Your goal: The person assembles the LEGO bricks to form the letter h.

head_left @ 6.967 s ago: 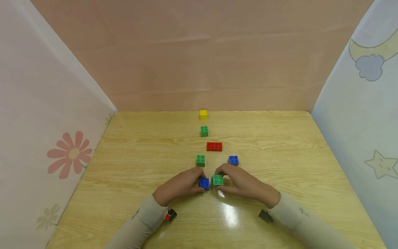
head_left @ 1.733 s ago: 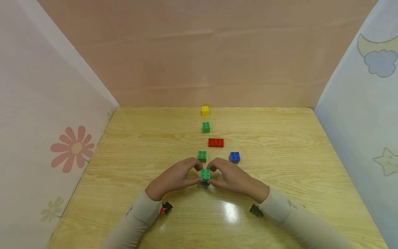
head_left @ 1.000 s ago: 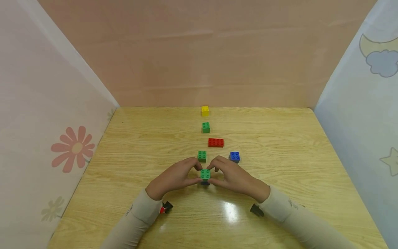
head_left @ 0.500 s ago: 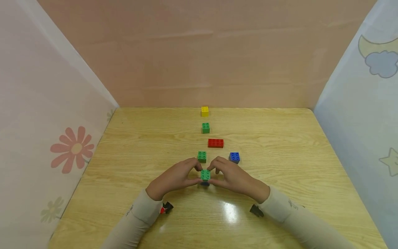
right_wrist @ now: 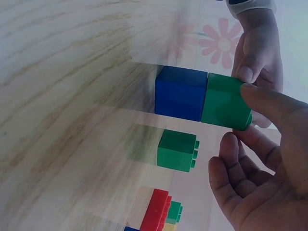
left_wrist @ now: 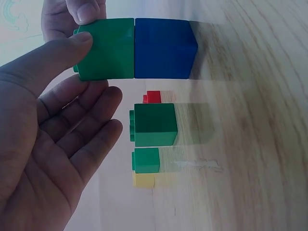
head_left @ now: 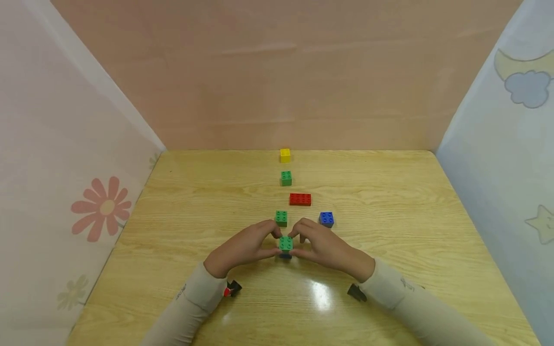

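Note:
A green toy brick [head_left: 285,243] sits on top of a blue toy brick [left_wrist: 165,48], their faces flush in both wrist views. The blue one stands on the table [head_left: 173,226]. My left hand [head_left: 246,246] pinches the green brick from the left between thumb and fingertips. From the other side my right hand [head_left: 326,246] pinches the same brick, its thumb [right_wrist: 262,98] on the near face. In the right wrist view, the lower fingers of the right hand are bent beside the stack, off the bricks.
Just beyond the hands are a second green brick [head_left: 281,218] and, to the right, another blue brick [head_left: 326,219]. Farther back lie a long red brick [head_left: 300,199], a green brick [head_left: 286,178] and a yellow brick [head_left: 284,155]. Patterned side walls [head_left: 99,120] flank the table.
Seven seconds ago my left hand held the blue brick and my right hand the green one, side by side. The green is now stacked on the blue, with both hands on it; lately little moves.

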{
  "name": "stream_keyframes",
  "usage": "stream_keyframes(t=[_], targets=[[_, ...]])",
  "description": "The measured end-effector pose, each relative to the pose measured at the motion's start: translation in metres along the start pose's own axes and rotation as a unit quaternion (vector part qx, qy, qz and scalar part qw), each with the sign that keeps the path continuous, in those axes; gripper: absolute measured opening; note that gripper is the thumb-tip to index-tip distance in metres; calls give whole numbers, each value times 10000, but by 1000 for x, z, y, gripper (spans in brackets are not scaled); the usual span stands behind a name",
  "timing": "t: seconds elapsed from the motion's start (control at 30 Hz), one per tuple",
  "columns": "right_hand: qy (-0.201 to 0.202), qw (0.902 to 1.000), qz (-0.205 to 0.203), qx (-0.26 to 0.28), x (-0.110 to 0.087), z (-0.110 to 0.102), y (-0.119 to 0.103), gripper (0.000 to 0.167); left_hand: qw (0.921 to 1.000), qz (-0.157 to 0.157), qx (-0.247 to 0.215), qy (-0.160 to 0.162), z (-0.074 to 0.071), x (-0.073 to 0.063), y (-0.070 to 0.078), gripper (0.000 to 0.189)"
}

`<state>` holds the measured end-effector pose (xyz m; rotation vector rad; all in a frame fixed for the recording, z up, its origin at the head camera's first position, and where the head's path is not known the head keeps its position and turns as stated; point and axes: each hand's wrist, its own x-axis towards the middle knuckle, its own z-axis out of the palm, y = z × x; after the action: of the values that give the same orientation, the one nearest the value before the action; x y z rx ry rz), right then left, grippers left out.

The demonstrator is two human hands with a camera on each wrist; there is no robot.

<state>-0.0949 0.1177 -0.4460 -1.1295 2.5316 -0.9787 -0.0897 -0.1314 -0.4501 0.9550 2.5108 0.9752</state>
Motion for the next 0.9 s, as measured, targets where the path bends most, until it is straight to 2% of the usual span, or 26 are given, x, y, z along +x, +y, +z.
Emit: stream_keyframes(t=[0.17,0.47,0.67,0.9], targets=[[-79,9999,82,26,2,-1,-1,30,9998,125,155,44,1,-1,1,25],[-64,9999,-19,-95,2,-3,-1,28,9989,245,385,69,-1,0,5,25],[1,9998,155,-146,-1,0,-2,29,9990,172,419,47,-1,0,4,26],[222,9993,108,-278,-3,7,-3,29,9985,17,554,-11,0,1,9,28]])
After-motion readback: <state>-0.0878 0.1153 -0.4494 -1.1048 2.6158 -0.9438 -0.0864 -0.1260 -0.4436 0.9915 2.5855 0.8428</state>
